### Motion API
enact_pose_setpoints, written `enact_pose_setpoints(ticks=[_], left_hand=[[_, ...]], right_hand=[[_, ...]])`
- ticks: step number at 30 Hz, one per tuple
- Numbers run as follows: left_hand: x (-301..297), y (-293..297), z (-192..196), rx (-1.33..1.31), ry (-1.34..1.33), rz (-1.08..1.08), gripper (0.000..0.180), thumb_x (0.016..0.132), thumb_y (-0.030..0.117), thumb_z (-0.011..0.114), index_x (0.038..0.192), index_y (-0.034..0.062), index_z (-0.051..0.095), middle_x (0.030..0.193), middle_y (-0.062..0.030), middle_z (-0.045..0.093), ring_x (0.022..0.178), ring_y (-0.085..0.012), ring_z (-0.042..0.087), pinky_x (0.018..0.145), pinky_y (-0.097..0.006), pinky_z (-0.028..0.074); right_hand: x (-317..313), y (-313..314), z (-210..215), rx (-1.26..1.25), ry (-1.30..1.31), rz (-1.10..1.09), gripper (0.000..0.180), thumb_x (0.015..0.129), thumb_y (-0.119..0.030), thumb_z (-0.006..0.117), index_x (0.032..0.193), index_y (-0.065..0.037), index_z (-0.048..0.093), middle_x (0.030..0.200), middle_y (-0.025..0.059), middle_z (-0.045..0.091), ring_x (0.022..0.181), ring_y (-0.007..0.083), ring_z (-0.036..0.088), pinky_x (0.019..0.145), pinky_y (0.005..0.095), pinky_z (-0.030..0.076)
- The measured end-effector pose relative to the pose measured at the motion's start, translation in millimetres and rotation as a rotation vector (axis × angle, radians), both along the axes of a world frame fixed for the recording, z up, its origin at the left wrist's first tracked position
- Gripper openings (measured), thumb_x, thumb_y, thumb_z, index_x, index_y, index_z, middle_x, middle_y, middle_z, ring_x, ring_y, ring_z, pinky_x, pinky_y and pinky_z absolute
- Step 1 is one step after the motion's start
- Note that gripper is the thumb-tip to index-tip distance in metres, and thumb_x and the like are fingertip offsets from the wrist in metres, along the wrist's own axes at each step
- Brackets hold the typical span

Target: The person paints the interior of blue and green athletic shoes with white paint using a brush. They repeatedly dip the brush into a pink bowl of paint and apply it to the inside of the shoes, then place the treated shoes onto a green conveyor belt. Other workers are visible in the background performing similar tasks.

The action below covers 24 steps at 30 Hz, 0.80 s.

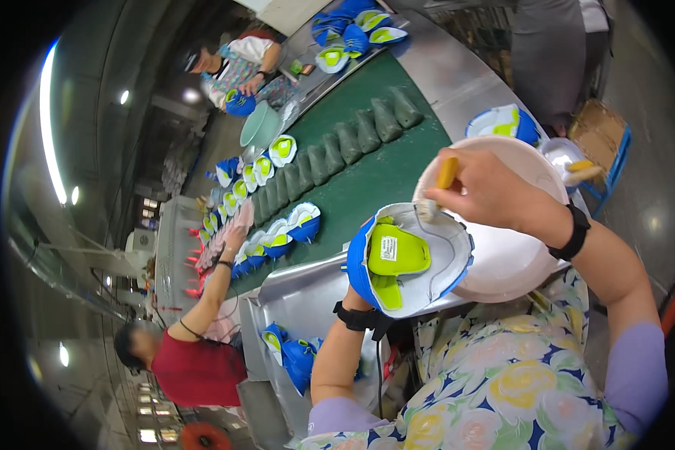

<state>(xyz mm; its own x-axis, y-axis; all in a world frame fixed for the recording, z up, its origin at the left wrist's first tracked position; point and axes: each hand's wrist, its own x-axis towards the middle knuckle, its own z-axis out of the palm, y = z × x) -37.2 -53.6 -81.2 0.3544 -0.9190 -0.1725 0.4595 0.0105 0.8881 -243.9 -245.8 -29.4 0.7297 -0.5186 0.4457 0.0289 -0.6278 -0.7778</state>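
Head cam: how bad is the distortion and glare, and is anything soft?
Head view: strong fisheye, the green belt and its metal edge bow toward a black rim; glare off the strip light at left and the metal surface; the shoe upper and right hand with the brush are sharp, the far workers softer.

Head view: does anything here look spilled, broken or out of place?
Nothing stands out. The left hand holds a blue shoe upper from below while the right hand works a yellow-handled brush along its rim, over a white bowl. Other uppers lie in tidy groups by the green belt.
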Motion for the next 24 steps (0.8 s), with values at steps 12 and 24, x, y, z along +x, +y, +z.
enact_pose_setpoints(ticks=[12,24], left_hand=[[220.1,8.7,-128.0,0.165,-0.485,0.356,0.046,0.102,0.004,0.043,0.146,0.0122,0.034,0.131,-0.0117,0.059,0.107,-0.0300,0.067,0.071,-0.041,0.063],[327.3,51.4,-123.2,0.707,-1.421,0.609,0.057,0.084,0.003,0.055,0.140,0.0030,0.050,0.120,-0.0253,0.066,0.112,-0.0396,0.063,0.095,-0.044,0.050]], right_hand=[[-7.7,-15.8,-39.4,0.430,0.333,-0.078,0.022,0.084,-0.017,0.076,0.081,0.003,0.067,0.067,0.0069,0.066,0.062,0.0133,0.064,0.057,0.0277,0.049],[-31.3,-42.0,-86.3,0.635,0.551,-0.071,0.015,0.089,-0.009,0.069,0.096,-0.001,0.058,0.083,0.0048,0.062,0.071,0.0108,0.061,0.066,0.0251,0.050]])
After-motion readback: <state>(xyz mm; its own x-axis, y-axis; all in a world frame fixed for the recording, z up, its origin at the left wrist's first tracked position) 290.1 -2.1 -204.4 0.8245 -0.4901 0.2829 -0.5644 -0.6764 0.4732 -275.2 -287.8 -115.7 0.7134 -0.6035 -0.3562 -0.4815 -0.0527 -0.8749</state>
